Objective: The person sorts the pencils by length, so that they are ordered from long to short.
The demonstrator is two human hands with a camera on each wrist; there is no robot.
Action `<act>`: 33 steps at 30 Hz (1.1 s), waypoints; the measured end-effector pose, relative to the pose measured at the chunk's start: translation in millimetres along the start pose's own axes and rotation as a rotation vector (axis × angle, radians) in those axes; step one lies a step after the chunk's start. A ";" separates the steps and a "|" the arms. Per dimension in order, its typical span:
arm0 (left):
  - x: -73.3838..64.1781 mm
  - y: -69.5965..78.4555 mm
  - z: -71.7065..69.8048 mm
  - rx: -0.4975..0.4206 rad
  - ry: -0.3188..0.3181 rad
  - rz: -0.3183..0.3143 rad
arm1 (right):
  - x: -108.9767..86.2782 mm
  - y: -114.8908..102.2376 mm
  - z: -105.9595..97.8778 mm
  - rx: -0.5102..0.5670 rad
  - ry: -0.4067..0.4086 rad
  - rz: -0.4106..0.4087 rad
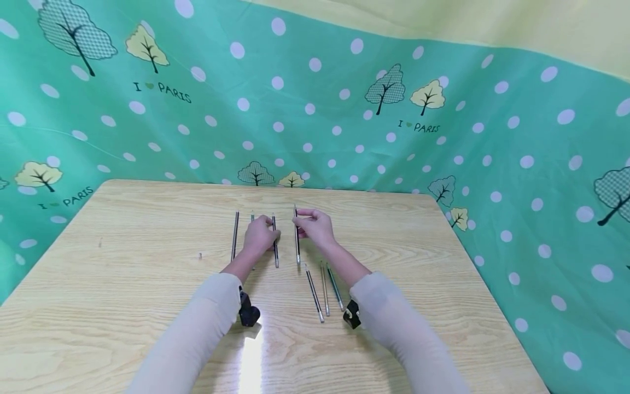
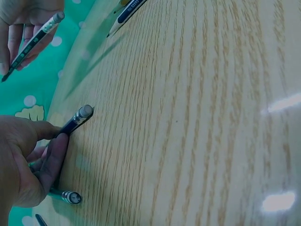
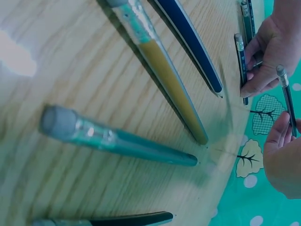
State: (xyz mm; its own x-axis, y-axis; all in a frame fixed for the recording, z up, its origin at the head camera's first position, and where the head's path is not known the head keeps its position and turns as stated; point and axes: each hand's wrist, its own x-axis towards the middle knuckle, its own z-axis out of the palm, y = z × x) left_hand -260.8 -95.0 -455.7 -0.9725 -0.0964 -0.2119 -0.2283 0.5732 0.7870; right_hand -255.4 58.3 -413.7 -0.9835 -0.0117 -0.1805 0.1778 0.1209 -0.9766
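Note:
My left hand (image 1: 261, 234) pinches a dark pencil (image 1: 276, 257) between thumb and fingers; in the left wrist view its eraser end points toward the camera and it lies close to the tabletop. Beside it, partly behind that hand, is a green pencil (image 2: 63, 195), and further left a dark pencil (image 1: 235, 235). My right hand (image 1: 317, 229) holds another dark pencil (image 1: 297, 243) by its upper part, raised off the table with the eraser end toward me. Nearer me lie a dark blue pencil (image 1: 314, 293), a yellow pencil (image 3: 169, 87) and a green pencil (image 3: 136, 146).
In the right wrist view a black pencil (image 3: 131, 220) lies at the bottom edge. A tiny piece (image 1: 200, 255) sits left of the pencils on the wooden table (image 1: 123, 306). A green dotted curtain (image 1: 305, 87) hangs behind and to the right.

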 end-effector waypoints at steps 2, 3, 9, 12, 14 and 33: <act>0.5 0.1 0.3 0.001 0.002 -0.001 | 0.5 1.2 0.8 -0.003 -0.001 0.001; 0.5 0.1 0.3 0.002 0.002 -0.001 | 0.6 1.7 1.2 -0.003 -0.001 0.002; -1.8 -0.2 -1.4 0.013 0.001 0.004 | 2.2 3.3 2.8 -0.006 -0.010 0.019; -3.0 0.3 -1.8 0.020 0.001 0.000 | 3.2 3.8 2.8 -0.009 -0.014 0.031; -3.6 0.7 -1.8 0.022 0.002 -0.002 | 3.7 4.6 3.0 -0.012 -0.008 0.033; -5.1 3.3 -0.1 0.018 0.014 -0.002 | 13.9 13.5 6.3 -0.050 0.021 0.045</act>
State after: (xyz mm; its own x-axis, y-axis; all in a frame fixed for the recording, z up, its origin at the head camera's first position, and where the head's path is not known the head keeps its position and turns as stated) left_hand -256.6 -92.7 -452.0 -0.9727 -0.1091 -0.2047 -0.2292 0.5873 0.7763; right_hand -266.5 53.5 -430.1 -0.9752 0.0160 -0.2209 0.2203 0.1706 -0.9604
